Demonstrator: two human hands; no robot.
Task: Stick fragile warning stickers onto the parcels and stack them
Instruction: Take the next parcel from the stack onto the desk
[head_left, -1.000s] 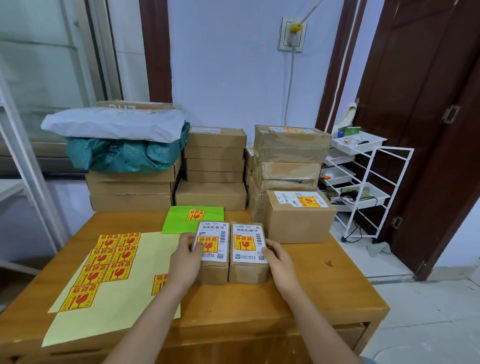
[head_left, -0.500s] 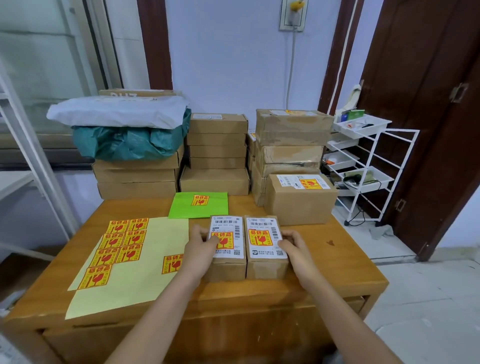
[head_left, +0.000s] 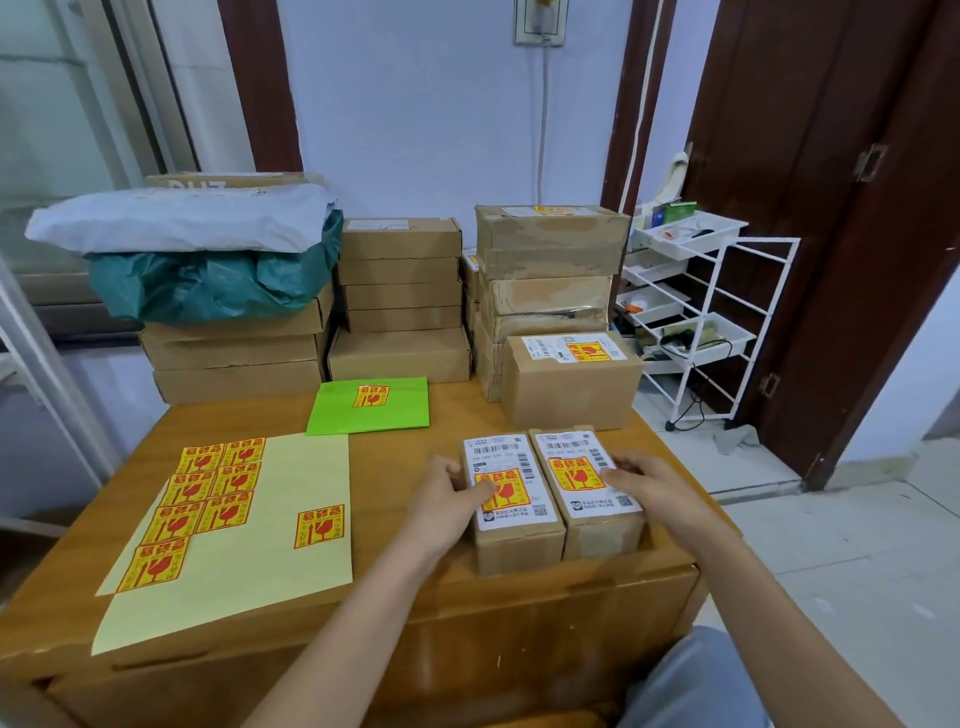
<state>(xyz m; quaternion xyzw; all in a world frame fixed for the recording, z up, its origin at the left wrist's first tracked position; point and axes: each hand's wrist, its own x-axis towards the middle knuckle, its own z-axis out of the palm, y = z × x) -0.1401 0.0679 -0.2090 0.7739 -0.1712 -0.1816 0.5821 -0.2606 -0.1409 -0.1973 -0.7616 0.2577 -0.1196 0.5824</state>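
Wooden table (head_left: 395, 597). On it: pale yellow sticker sheet (head_left: 291, 519) at left, green envelope (head_left: 371, 408) behind it, two small parcels (head_left: 550, 540) side by side, touching, near front edge, larger parcel (head_left: 569, 395) behind them, right rear.

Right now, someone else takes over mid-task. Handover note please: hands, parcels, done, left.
Left hand: grips the left small parcel, thumb on its label.
Right hand: grips the right small parcel from its outer side.
Both parcels sit side by side, touching, at the table's near edge; each already has a fragile sticker.
Also stickered: the bigger box behind them and the green envelope.
Left: stack the pair. Spare stickers wait on the yellow sheet. Whether the rear stacks need stickers, mostly cannot tell.
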